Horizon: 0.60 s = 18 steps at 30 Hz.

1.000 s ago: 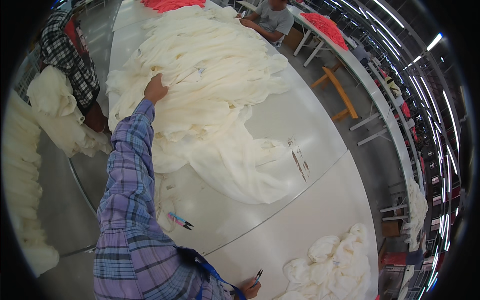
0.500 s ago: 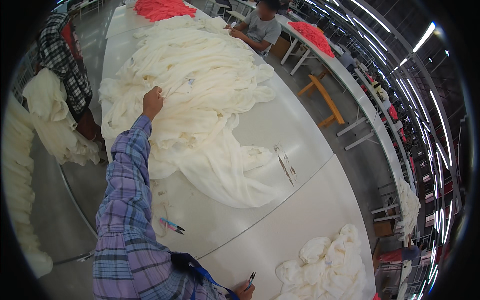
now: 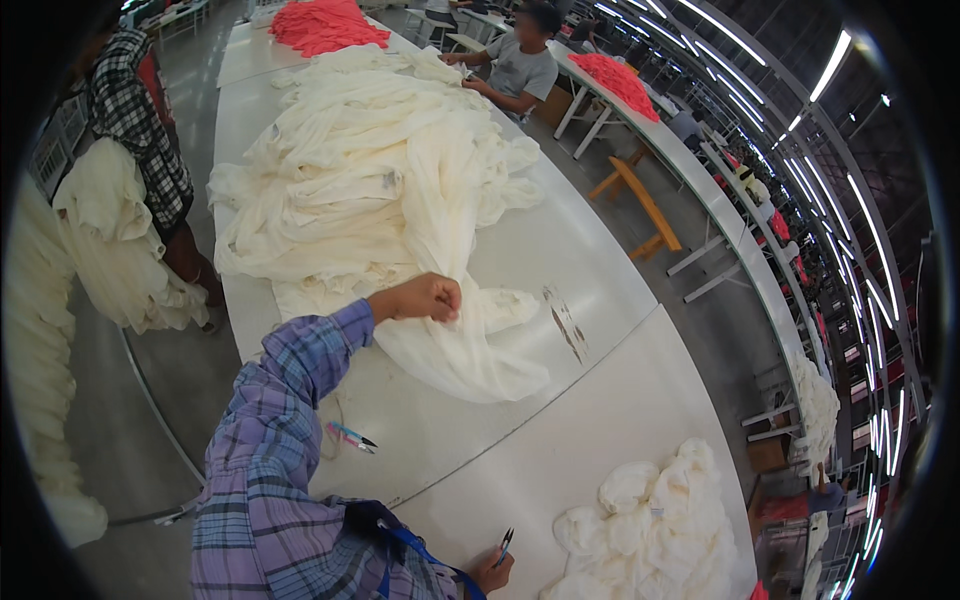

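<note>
My left hand [image 3: 425, 298] is closed on a piece of cream fabric [image 3: 440, 200] at the near side of a big heap. The cloth stretches from under my fingers back up over the pile. By the lower edge, my right hand [image 3: 490, 572] holds small thread snips [image 3: 506, 542], their dark blades pointing up. A second pair of snips [image 3: 350, 437], with blue and pink handles, lies on the white table [image 3: 600, 250] below my left forearm. A smaller cream fabric heap [image 3: 650, 530] rests to the right of my right hand.
Coral fabric [image 3: 325, 25] is piled at the table's far end. A person in a grey shirt [image 3: 525, 68] works at the far right edge. To the left, someone in a checked shirt [image 3: 140, 120] stands beside cream cloth [image 3: 125, 240]. An orange bench [image 3: 640, 205] stands on the floor.
My left hand has come nearer and to the right from the heap's left side, drawing cream fabric along. The right hand with its snips has risen slightly.
</note>
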Each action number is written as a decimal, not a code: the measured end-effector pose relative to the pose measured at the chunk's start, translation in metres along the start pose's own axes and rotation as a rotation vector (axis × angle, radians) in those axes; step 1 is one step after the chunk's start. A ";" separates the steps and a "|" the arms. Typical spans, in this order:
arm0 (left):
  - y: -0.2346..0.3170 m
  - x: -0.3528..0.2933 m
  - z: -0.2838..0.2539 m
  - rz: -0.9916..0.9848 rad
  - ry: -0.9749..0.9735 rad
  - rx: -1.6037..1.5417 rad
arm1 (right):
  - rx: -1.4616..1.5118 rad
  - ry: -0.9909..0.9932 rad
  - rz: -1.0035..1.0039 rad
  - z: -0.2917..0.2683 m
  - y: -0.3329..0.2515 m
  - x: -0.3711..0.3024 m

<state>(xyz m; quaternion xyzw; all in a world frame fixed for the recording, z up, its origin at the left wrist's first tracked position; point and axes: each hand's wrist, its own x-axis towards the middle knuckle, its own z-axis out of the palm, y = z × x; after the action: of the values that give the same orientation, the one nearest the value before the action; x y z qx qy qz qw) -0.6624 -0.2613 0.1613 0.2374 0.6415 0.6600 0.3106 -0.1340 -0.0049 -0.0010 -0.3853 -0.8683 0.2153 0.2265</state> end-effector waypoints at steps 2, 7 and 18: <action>-0.011 0.005 0.051 0.004 -0.135 -0.099 | 0.029 0.002 -0.024 -0.008 -0.012 0.005; -0.064 0.032 0.112 0.111 -0.026 0.124 | 0.085 -0.062 0.066 -0.017 -0.020 0.004; -0.159 0.035 0.017 -0.154 0.810 0.884 | 0.150 -0.094 -0.014 -0.007 -0.007 0.004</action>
<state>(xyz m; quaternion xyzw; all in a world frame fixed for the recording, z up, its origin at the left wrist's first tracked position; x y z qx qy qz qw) -0.6577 -0.2274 0.0014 0.0266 0.9377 0.3443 -0.0394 -0.1361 -0.0050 0.0094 -0.3509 -0.8620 0.2959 0.2151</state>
